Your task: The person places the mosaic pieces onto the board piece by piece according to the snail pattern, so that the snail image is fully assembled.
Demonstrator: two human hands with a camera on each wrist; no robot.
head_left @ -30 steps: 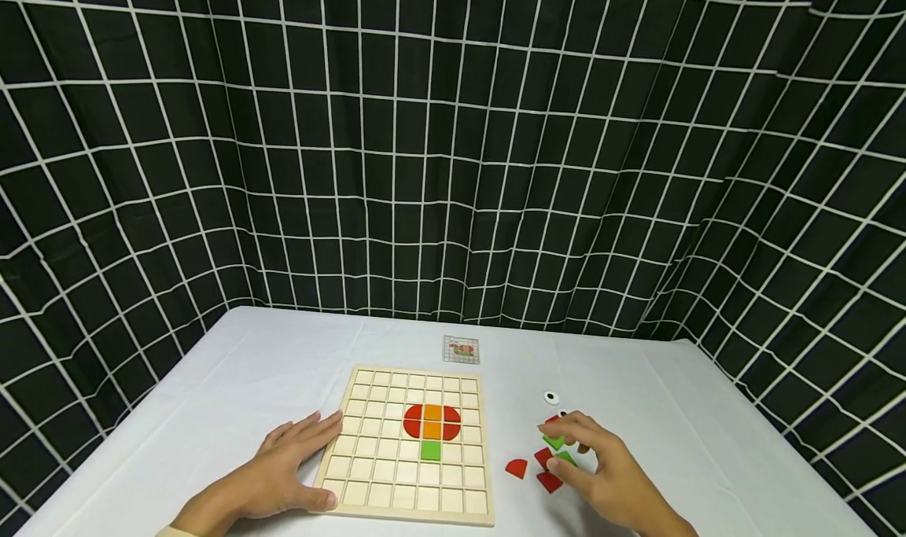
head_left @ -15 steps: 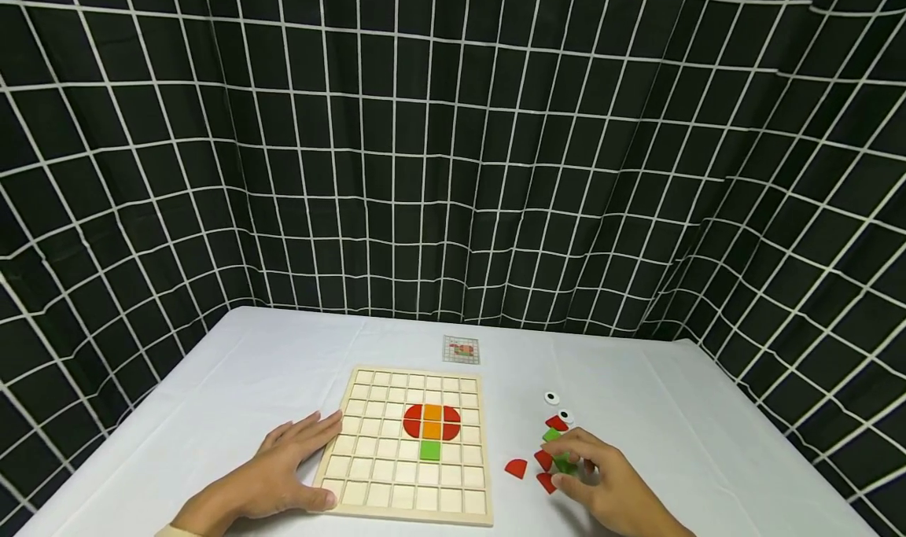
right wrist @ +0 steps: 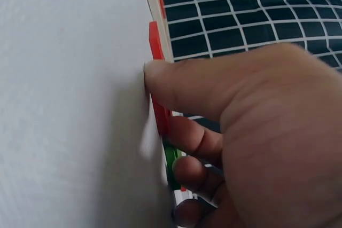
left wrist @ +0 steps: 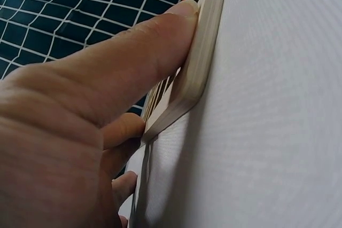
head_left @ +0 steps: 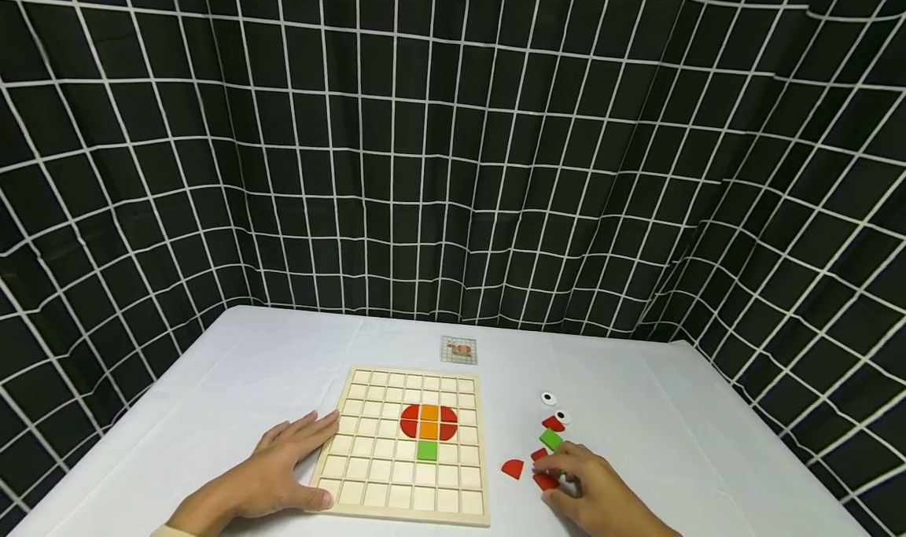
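The left hand (head_left: 272,470) rests along the left edge of the wooden grid board (head_left: 368,515). Its thumb presses on the near corner and the fingers spread along the side. On the board sit red quarter-circle pieces (head_left: 449,416), orange squares (head_left: 429,429) and a green square (head_left: 427,450). To the right, the right hand (head_left: 591,490) is low over the loose pieces. Its thumb and curled forefinger pinch a red quarter-circle piece (head_left: 544,482) (right wrist: 158,116). Another red piece (head_left: 539,454) lies just beyond the fingertips, and a green piece shows partly under the fingers.
A lone red quarter-circle (head_left: 513,468) lies between board and right hand. Beyond the hand are a green square (head_left: 550,440), a red piece (head_left: 554,424) and two white eye discs (head_left: 548,399). A small picture card (head_left: 458,350) lies behind the board. Black gridded curtain (head_left: 453,167) surrounds the table.
The right hand has moved nearer and lower, uncovering the far green square, red piece and eye disc. Its fingers have closed in on the near red piece. The left hand stays on the board.
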